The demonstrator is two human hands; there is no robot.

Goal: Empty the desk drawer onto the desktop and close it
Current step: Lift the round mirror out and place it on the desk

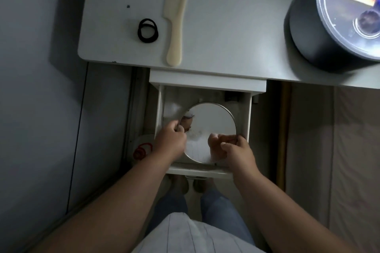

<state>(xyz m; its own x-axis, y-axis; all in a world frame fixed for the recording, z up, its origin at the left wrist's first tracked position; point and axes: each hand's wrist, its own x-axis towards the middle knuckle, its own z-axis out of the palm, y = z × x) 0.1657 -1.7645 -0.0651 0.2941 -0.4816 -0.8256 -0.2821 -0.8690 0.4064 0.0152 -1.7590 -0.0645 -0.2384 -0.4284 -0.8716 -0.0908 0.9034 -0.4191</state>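
A round metal-rimmed mirror lies face-up in the open white drawer.

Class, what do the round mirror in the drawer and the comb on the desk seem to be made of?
Mirror: glass in a thin metal-looking rim; it reflects the fingers gripping it. Comb: probably plastic, cream, smooth, matte.

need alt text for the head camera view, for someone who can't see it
Seen from above, a person's left hand and right hand grip opposite edges of a round mirror lying in an open white desk drawer. On the desktop above lie a cream comb, black hair ties and a black pot with a clear lid.
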